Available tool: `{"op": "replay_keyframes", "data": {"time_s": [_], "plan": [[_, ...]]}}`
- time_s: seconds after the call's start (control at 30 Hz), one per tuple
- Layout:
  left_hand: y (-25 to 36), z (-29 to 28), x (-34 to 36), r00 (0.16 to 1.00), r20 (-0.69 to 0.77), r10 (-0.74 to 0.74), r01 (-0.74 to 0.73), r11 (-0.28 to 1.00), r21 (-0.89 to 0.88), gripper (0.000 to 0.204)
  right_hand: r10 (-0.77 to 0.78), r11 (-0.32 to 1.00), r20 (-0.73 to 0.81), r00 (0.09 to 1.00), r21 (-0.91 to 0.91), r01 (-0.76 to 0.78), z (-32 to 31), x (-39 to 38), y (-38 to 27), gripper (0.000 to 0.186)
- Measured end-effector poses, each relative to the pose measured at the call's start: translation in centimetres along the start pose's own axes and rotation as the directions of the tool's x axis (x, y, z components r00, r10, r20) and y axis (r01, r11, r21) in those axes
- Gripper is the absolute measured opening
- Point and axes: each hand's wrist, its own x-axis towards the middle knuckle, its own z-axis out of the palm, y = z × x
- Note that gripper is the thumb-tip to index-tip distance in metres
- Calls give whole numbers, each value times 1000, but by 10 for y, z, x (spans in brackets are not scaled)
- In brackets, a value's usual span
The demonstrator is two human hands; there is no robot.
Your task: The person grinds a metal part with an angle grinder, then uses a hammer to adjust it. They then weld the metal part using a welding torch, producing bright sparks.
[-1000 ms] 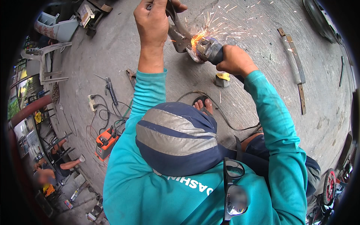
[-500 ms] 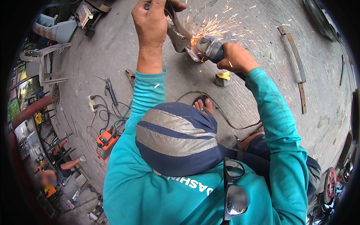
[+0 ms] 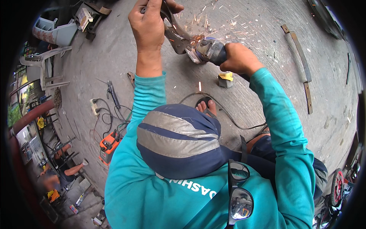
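Observation:
My left hand [image 3: 148,28] is closed around the handles of dark metal locking pliers [image 3: 177,41], at the top of the view. A small metal piece [image 3: 194,56] sits at their jaws, its shape partly hidden. My right hand [image 3: 240,58] grips an angle grinder [image 3: 214,51], whose head points left toward that piece. Its disc meets the metal, and sparks [image 3: 204,21] scatter up and to the right. Below the grinder, a small grey block with a yellow top [image 3: 225,80] stands on the concrete.
A black cord [image 3: 228,118] curves over the floor past my sandalled foot [image 3: 207,106]. To the left lie an electrode holder [image 3: 113,93], a socket strip [image 3: 94,106] and an orange welding machine [image 3: 109,145]. A flat metal strip [image 3: 299,53] lies right; a plastic chair [image 3: 47,65] stands left.
My left hand and the pliers have shifted slightly left. The grinder stays at the metal piece, and the bright spark burst at the disc has thinned to scattered sparks.

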Motion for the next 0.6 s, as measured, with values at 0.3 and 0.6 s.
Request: {"op": "replay_keyframes", "data": {"time_s": [0.3, 0.6], "plan": [[4, -36, -15, 996, 22, 89, -89, 996, 1, 29, 157, 964, -133, 979, 237, -122, -23, -40, 50, 50], [4, -80, -41, 995, -85, 42, -50, 994, -98, 30, 166, 944, -201, 965, 314, -97, -22, -52, 64, 50]]}}
